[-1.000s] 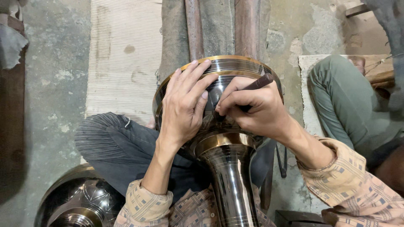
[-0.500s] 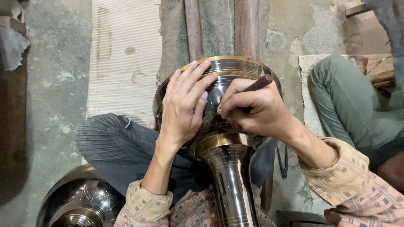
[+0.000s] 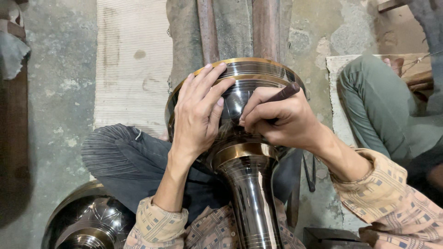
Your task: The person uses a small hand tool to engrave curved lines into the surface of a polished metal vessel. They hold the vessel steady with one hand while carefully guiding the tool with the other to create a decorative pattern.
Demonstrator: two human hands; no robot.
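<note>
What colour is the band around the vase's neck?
Brass-gold, on the dark polished metal vase; seen in the head view.

- We see a dark, glossy metal vase (image 3: 249, 184) with gold bands and fine engraved lines.
- Our sleeves (image 3: 387, 193) are peach with a checked pattern.
- Our trousers (image 3: 124, 161) are dark grey with thin stripes.
- A neighbour's trousers (image 3: 374, 106) are plain green.
- The floor (image 3: 60, 92) is mottled grey.
</note>
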